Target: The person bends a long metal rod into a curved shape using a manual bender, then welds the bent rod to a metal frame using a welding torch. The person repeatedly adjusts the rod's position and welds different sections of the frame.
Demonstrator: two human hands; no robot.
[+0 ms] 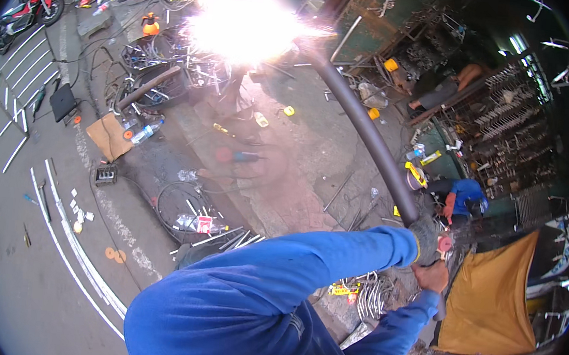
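The gloved left hand (423, 236) grips the near end of the long dark-grey metal tube (365, 124), slanting toward blinding white sparks (244, 26); the bare right hand (432, 275) looks closed, on what I can't tell. Steady support seems wise.

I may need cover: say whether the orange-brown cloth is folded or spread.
Spread: the orange-brown cloth shows one broad, lightly creased face.

The left arm (304, 261) stretches rightward, its gloved hand (423, 234) near the bare right hand (433, 276), fingers curled.
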